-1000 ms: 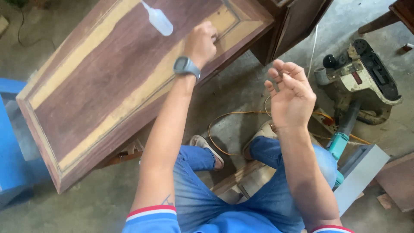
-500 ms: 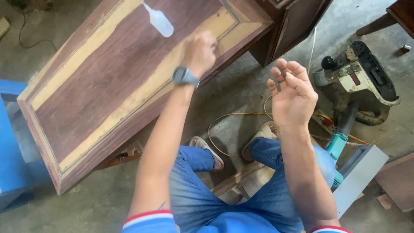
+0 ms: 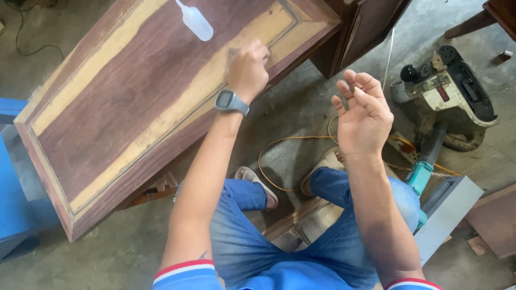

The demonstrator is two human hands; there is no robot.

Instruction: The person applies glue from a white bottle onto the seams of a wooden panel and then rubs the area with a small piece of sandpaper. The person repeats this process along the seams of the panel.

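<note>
fist [image 3: 248, 70] presses grainy wood panel [image 3: 134, 102]

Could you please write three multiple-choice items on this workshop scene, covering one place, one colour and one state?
1. Where does the squeeze bottle lie?
A. on the wooden panel
B. on the floor
C. in the right hand

2. What colour is the watch?
A. red
B. grey
C. yellow

3. How is the right hand?
A. closed on a sander
B. flat on the panel
C. open and raised, holding nothing

Answers: 1 A, it rests on the dark board; 2 B, grey band on the left wrist; 3 C, fingers loosely spread in the air.
</note>
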